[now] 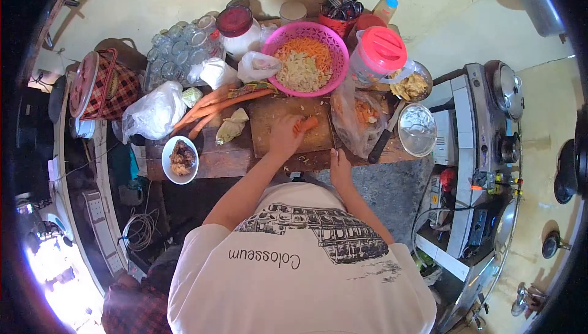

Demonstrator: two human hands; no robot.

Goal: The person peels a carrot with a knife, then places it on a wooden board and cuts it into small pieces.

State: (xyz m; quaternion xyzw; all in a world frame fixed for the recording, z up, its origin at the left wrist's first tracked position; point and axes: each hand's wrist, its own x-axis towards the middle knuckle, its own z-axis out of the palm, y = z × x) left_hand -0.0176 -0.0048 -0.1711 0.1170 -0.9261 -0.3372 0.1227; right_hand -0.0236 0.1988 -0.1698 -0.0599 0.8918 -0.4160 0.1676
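Note:
My left hand (286, 136) is closed round an orange carrot piece (305, 125) on the wooden cutting board (264, 127). By the board's front right corner, my right hand (340, 167) is closed; what it grips is hidden. A pink basket (343, 58) behind the board holds shredded carrot (313, 48) and pale shreds (302, 72). Whole carrots (211, 108) and a pale cabbage-like piece (232, 126) lie left of the board. To its right are a clear plastic bag (353, 127) with orange pieces inside and a dark-handled knife (381, 145).
A white bowl (174, 173) of brownish food stands near the front left edge. A metal bowl (418, 129) sits at the right end. Glass jars (184, 46), a red-lidded jar (239, 31) and a pink-lidded pitcher (381, 52) line the back. A stove (484, 107) stands at right.

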